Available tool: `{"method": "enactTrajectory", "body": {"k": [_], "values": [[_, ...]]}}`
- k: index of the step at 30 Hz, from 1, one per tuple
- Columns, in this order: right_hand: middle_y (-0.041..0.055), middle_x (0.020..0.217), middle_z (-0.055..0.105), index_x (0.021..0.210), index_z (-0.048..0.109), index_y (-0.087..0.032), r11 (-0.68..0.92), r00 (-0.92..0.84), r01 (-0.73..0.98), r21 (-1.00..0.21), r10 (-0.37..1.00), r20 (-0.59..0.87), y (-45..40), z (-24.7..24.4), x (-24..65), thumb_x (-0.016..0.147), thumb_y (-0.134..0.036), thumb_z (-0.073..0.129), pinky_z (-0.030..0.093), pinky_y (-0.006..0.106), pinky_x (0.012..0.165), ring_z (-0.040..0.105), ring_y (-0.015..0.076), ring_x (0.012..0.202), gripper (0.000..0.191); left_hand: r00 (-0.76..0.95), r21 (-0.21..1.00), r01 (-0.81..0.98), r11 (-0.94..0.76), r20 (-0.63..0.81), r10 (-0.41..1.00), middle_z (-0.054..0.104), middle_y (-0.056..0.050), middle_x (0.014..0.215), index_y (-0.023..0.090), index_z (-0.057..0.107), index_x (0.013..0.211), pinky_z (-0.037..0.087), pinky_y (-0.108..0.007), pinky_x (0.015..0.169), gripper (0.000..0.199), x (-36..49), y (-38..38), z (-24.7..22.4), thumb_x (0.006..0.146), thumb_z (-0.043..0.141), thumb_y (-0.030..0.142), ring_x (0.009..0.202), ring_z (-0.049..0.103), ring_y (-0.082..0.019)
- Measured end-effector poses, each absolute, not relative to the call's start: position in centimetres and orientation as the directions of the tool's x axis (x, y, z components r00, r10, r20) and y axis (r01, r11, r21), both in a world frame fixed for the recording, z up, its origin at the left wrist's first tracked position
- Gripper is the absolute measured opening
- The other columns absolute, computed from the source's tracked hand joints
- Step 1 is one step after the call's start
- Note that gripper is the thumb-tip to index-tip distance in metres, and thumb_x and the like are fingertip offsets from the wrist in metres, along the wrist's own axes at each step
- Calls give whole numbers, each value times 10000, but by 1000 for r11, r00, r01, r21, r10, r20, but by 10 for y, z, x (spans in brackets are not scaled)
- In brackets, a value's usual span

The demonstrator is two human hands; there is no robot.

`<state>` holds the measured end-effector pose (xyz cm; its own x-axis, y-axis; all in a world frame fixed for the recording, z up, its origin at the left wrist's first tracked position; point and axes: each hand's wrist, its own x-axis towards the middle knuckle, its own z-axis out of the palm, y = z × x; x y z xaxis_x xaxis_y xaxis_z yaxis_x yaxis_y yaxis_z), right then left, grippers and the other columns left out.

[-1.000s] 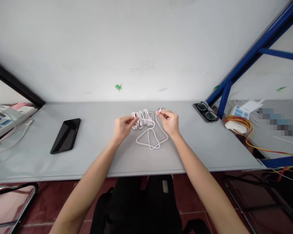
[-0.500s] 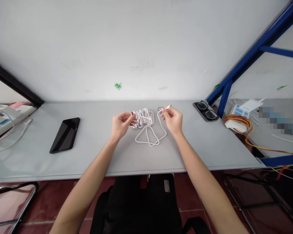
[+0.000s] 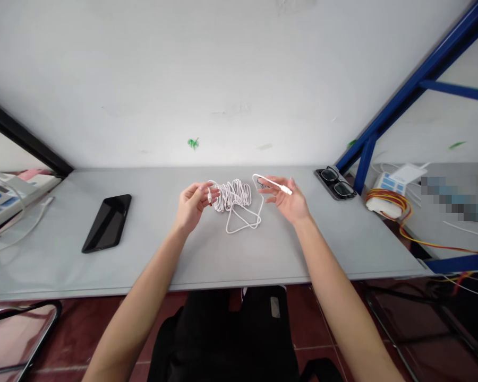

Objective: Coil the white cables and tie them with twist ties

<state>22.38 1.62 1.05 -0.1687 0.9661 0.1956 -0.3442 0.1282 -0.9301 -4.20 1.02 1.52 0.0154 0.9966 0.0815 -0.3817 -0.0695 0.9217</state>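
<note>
A bundle of white USB cable [image 3: 235, 194] lies on the grey table, with a loose loop in front of it. Its one end, a plug [image 3: 210, 197] with an orange-brown tip, is pinched between the thumb and fingers of my left hand [image 3: 193, 204], just left of the bundle. To the right, my right hand [image 3: 290, 201] is turned palm up with loosely spread fingers. Across them lies the cable's other end, a slim white connector [image 3: 284, 189]. A thin dark tie [image 3: 261, 183] shows partly behind the right fingers.
On the left lies a black phone [image 3: 107, 223]. Eyeglasses [image 3: 337, 182] rest on a dark case at the right, near a blue metal frame [image 3: 365, 164]. Beyond are a power strip with red-yellow wire [image 3: 386, 197] and, far left, another power strip [image 3: 11, 193].
My right hand has turned palm up and opened its pinch, so the connector now points right across the fingers. My left hand has shifted slightly left and tilted its plug downward.
</note>
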Motion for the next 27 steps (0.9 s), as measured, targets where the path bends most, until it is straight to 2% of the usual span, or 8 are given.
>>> {"method": "enactTrajectory", "body": {"k": [3, 8, 12, 15, 18, 20, 23, 27], "values": [[49, 1037, 731, 923, 696, -245, 92, -163, -339, -936, 974, 155, 15, 11, 224, 686, -502, 797, 559, 265, 589, 701, 180, 789, 364, 20, 923, -375, -89, 104, 994, 719, -51, 779, 164, 630, 821, 518, -227, 612, 319, -44, 11, 12, 671, 833, 359, 706, 687, -151], [-13, 874, 655, 1124, 648, -285, 43, -164, -361, -931, 981, 109, 17, 8, 225, 693, -266, 792, 469, 240, 545, 546, 92, 595, 455, 5, 912, -402, -80, 89, 996, 695, -22, 792, 213, 577, 1057, 503, -229, 626, 479, -44, 11, 13, 665, 841, 290, 734, 665, -148], [-52, 658, 457, 1064, 678, -223, 36, -104, -351, -936, 992, 77, 22, 3, 221, 735, -332, 736, 301, 233, 467, 316, 62, 490, 352, 15, 875, -483, -40, 54, 998, 599, 2, 746, 169, 623, 1112, 458, -185, 597, 435, -44, 14, 15, 709, 783, 200, 662, 576, -84], [-78, 586, 333, 1084, 666, -197, 44, -5, -216, -975, 999, 46, 24, -2, 218, 726, -444, 741, 230, 252, 483, 260, 78, 502, 442, -31, 842, -537, -40, 28, 999, 503, 21, 690, 122, 670, 1032, 400, -165, 544, 309, -45, 17, 13, 729, 723, 148, 566, 456, -39], [-86, 579, 297, 1154, 659, -182, 41, 107, -8, -999, 993, 40, 26, -8, 217, 689, -497, 757, 211, 261, 520, 252, 86, 528, 570, -74, 847, -528, -58, 22, 997, 388, 46, 604, 106, 683, 962, 323, -177, 476, 204, -47, 20, 11, 788, 680, 214, 493, 341, -36], [-88, 579, 280, 1198, 655, -184, 39, 151, 79, -996, 987, 51, 29, -14, 217, 683, -501, 756, 206, 261, 543, 243, 88, 542, 614, -56, 856, -514, -50, 25, 998, 333, 54, 575, 108, 681, 922, 287, -194, 456, 243, -48, 20, 10, 829, 663, 332, 475, 285, -44], [-94, 577, 207, 1207, 663, -185, 61, 132, 101, -993, 989, 74, 33, -22, 217, 679, -491, 756, 218, 261, 561, 204, 88, 543, 618, -4, 889, -457, -15, 15, 1000, 300, 64, 562, 119, 681, 889, 263, -205, 460, 332, -48, 18, 8, 787, 719, 433, 479, 249, -48], [-89, 588, 166, 1058, 708, -194, 122, 77, 90, -988, 989, 129, 38, -27, 216, 673, -477, 759, 263, 260, 573, 218, 92, 543, 480, 75, 944, -330, 17, 8, 997, 330, 59, 588, 139, 658, 811, 230, -202, 474, 296, -47, 14, 6, 694, 821, 357, 506, 256, -42]]}}
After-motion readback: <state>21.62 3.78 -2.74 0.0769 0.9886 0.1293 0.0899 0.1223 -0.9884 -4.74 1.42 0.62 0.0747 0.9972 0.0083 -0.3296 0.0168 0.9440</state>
